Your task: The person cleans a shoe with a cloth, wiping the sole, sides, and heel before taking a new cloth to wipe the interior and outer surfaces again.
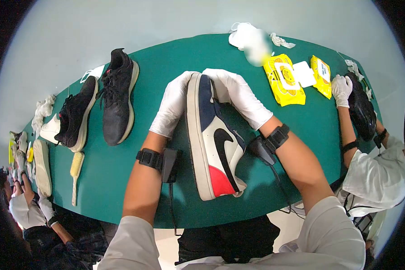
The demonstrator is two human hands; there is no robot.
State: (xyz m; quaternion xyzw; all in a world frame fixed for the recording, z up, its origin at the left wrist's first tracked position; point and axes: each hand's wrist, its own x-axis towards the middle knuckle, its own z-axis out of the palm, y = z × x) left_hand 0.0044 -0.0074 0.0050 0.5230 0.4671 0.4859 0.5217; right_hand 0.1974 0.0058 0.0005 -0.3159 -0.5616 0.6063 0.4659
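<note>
A low sneaker [220, 139] in white, navy and red with a black swoosh lies on its side, its pale sole facing left. The toe end points away from me and the red heel is nearest me. My left hand [173, 104], in a white glove, presses along the sole side near the toe. On the upper side, my right hand [240, 96], gloved too, grips the navy toe, with some fingertips hidden behind the shoe. Both hands are closed around this front end.
On the green table [157, 58] stand a black sneaker [117, 99] and another dark sneaker [78, 114] to the left. A brush [76, 173] lies nearer. Yellow wipes packs [284, 81] are at right. Co-workers sit on both sides; one holds a black shoe [362, 108].
</note>
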